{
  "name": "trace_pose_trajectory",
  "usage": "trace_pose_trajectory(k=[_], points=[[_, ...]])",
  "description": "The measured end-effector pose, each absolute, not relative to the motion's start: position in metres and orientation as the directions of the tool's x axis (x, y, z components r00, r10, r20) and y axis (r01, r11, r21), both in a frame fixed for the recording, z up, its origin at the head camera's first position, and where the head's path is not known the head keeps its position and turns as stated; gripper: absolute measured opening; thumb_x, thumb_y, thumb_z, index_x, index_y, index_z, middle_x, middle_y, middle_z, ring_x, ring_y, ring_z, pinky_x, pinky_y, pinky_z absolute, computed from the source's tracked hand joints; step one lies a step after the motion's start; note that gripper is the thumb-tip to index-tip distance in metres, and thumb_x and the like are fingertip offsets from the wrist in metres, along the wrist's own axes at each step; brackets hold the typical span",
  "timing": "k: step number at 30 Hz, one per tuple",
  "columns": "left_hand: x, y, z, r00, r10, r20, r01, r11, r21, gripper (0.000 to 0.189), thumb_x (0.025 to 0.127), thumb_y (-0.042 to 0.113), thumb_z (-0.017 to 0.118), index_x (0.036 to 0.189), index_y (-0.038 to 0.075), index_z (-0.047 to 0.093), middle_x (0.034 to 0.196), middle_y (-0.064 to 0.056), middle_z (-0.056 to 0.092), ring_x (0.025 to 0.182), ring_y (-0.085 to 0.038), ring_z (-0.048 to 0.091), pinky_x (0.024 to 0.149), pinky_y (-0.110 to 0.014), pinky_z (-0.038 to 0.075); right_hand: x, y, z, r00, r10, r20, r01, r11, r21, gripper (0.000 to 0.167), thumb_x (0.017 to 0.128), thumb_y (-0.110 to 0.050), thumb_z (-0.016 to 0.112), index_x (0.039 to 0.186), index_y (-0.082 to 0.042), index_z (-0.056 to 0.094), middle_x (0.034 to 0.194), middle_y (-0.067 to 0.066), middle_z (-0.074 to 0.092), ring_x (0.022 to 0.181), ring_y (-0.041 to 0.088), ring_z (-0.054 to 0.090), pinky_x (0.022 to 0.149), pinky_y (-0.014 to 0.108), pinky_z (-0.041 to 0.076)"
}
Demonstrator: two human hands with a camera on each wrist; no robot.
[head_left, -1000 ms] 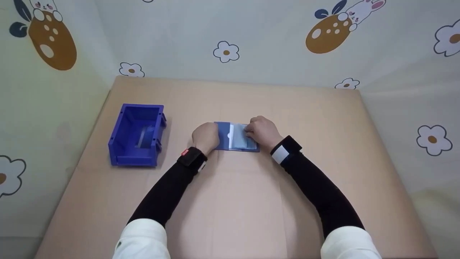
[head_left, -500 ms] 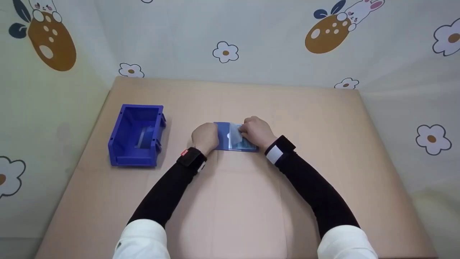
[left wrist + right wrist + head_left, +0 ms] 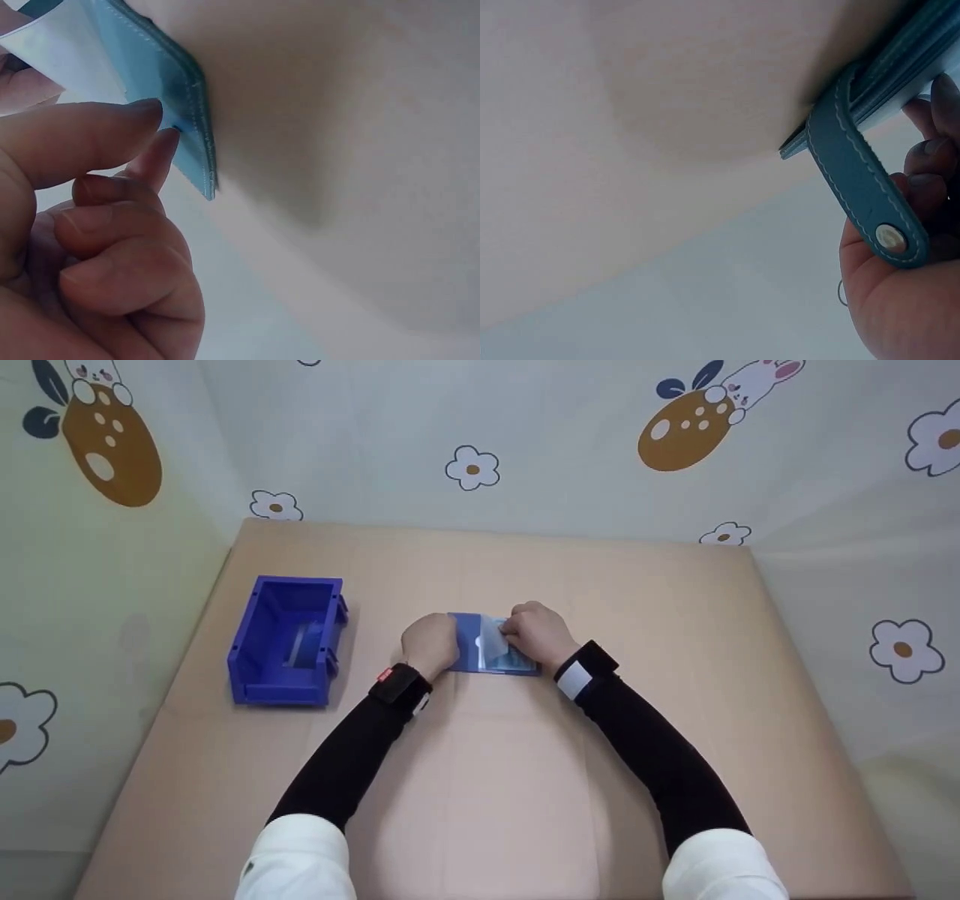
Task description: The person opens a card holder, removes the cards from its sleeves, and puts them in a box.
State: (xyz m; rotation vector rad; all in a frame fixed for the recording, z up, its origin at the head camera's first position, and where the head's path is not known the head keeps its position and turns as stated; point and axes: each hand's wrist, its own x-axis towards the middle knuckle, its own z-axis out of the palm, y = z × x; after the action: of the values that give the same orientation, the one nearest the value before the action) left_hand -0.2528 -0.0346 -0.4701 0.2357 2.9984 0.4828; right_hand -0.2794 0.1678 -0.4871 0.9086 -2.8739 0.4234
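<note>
Wallet (image 3: 154, 71) — cropped in wrist views

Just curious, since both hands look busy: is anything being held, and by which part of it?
An open blue wallet: the left hand pinches its left edge; the right hand pinches its raised translucent page.

A: What was the count?
B: One left hand (image 3: 430, 646), one right hand (image 3: 541, 636), one blue wallet (image 3: 466, 643).
A: Straps?
B: One strap (image 3: 862, 172) showed, one snap (image 3: 890, 237).
A: Rest?
B: There were two wristbands (image 3: 397, 691), one blue bin (image 3: 281, 694).
</note>
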Motion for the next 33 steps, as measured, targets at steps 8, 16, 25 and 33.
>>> trace_pose_trajectory(k=[8, 16, 25, 33], points=[[-0.241, -0.017, -0.449, -0.958, 0.284, 0.033, 0.275, 0.884, 0.378, 0.009, 0.089, 0.007, 0.061, 0.086, 0.004, 0.069, 0.086, -0.008, 0.067, 0.073, -0.022, 0.061, 0.062, -0.04, 0.053, -0.281, 0.167, -0.49, -0.825, -0.537, 0.177, -0.566, 0.788, -0.243, 0.007, 0.084, -0.009, 0.076, 0.089, -0.012, 0.08, 0.077, 0.005, 0.063, 0.077, 0.023, 0.058, 0.071, 0.036, 0.05], [-0.23, 0.006, -0.446, -0.897, 0.436, 0.074, 0.423, 0.797, 0.432, 0.015, 0.079, 0.005, 0.072, 0.076, 0.009, 0.058, 0.077, 0.0, 0.052, 0.068, -0.016, 0.048, 0.058, -0.031, 0.037, -0.28, 0.168, -0.49, -0.819, -0.54, 0.192, -0.572, 0.791, -0.215, 0.012, 0.085, -0.017, 0.076, 0.078, -0.007, 0.077, 0.075, 0.006, 0.061, 0.072, 0.023, 0.054, 0.068, 0.037, 0.048], [-0.23, 0.016, -0.458, -0.886, 0.441, 0.139, 0.462, 0.823, 0.332, 0.011, 0.081, 0.003, 0.07, 0.092, 0.005, 0.067, 0.092, -0.011, 0.066, 0.081, -0.03, 0.064, 0.067, -0.046, 0.054, -0.28, 0.167, -0.488, -0.822, -0.538, 0.187, -0.567, 0.804, -0.181, 0.014, 0.087, -0.01, 0.072, 0.076, -0.002, 0.073, 0.075, 0.009, 0.061, 0.074, 0.027, 0.057, 0.067, 0.04, 0.049], [-0.231, 0.012, -0.461, -0.89, 0.425, 0.163, 0.455, 0.831, 0.319, 0.01, 0.092, 0.006, 0.061, 0.098, 0.003, 0.069, 0.091, -0.013, 0.065, 0.08, -0.029, 0.064, 0.067, -0.043, 0.053, -0.28, 0.17, -0.492, -0.796, -0.568, 0.208, -0.603, 0.774, -0.194, 0.013, 0.087, -0.017, 0.075, 0.077, -0.008, 0.076, 0.074, 0.006, 0.06, 0.074, 0.025, 0.056, 0.067, 0.039, 0.049]])
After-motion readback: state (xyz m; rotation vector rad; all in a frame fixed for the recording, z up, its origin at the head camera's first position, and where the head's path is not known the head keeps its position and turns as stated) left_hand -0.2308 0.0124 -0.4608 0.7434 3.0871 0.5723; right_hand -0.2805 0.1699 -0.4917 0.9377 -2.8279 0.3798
